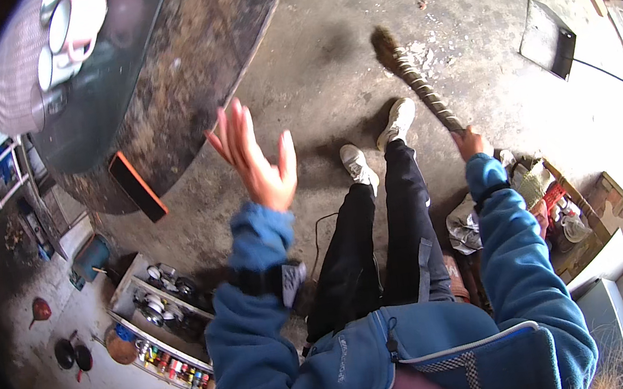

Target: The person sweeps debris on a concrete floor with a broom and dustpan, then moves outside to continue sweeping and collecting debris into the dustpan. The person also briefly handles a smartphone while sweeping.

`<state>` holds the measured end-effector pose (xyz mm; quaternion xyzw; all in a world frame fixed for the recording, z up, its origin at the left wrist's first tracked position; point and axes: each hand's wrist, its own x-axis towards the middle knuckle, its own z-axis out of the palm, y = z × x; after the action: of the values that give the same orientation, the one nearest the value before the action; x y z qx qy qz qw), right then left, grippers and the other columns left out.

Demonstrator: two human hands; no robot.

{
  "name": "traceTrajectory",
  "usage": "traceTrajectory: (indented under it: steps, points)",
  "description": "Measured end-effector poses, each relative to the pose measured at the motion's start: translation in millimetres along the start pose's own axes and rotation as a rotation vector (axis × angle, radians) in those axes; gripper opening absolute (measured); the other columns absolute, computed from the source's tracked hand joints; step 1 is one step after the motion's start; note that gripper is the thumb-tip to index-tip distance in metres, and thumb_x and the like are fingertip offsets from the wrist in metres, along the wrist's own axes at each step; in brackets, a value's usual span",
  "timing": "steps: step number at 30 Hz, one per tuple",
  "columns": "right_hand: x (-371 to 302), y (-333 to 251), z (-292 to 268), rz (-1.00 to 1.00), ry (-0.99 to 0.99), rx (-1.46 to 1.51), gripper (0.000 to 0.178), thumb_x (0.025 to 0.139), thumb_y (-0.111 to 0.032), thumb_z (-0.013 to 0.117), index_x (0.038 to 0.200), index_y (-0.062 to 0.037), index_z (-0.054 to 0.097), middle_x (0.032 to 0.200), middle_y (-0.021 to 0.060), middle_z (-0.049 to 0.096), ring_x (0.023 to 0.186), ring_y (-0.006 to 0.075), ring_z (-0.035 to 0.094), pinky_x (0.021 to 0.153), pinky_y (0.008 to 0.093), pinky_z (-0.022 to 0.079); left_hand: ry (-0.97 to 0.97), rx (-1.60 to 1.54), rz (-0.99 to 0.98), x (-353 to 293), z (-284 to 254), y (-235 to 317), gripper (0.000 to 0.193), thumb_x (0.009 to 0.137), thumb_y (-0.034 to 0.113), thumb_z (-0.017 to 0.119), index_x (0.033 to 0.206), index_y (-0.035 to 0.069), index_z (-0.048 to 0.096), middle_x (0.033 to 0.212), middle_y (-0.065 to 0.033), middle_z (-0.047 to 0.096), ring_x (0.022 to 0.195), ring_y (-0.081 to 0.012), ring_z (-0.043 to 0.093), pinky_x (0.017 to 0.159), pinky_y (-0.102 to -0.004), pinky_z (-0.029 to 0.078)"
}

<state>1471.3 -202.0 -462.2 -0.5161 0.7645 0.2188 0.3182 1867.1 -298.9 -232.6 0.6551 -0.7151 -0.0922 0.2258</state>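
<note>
My right hand (471, 142) is closed round the end of a short broom (426, 91) with a pale binding wound along its handle. The broom's brown bristle end touches or hangs just above the concrete floor, beside scattered white scraps (424, 57). My left hand (263, 160) is raised with fingers spread, holding nothing. In the view it comes close to the edge of a dark, mottled table (205, 58). To the right lies a dustpan (544, 39) with a thin long handle.
A phone with an orange edge (138, 187) lies near the table's rim. A basket (17, 84) with white cups stands farther left. Shelves (160, 303) of pots and jars are at lower left. A crate (572, 237) of bags is at my right. My shoes (395, 123) stand near the broom.
</note>
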Motion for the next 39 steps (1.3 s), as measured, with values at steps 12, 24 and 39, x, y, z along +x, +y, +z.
traceTrajectory:
  steps: [12,24,39]
  points:
    - [0,13,72,0.137,-0.132,-0.186,0.063,0.07,-0.061,0.049,0.105,-0.0078,0.048,0.093,0.0218,0.059,0.086,0.0381,0.057,0.075,0.0463,0.043,0.598,-0.857,-0.997,-143,-97,-98,0.085,0.081,0.023,0.058,0.132,0.007,-0.008,0.133,-0.0158,0.019,0.121,-0.0281,0.026,0.095,-0.0424,0.031]
    - [-50,14,28,0.215,-0.042,-0.089,0.053,0.076,-0.057,0.044,0.1,-0.0113,0.049,0.087,0.0177,0.061,0.084,0.0335,0.059,0.071,0.044,0.046,0.456,-1.997,-0.959,-129,-124,-211,0.063,0.083,0.055,0.029,0.095,-0.001,0.054,0.11,-0.0202,0.051,0.107,-0.0318,0.044,0.093,-0.0464,0.033]
    - [75,93,-10,0.202,-0.018,-0.125,0.053,0.071,-0.056,0.053,0.1,-0.012,0.052,0.088,0.0162,0.061,0.085,0.0339,0.058,0.073,0.0475,0.042,0.737,-2.372,-0.961,-88,-107,-174,0.052,0.084,0.032,0.03,0.112,-0.012,0.036,0.109,-0.0179,0.036,0.1,-0.0294,0.045,0.088,-0.0406,0.04]
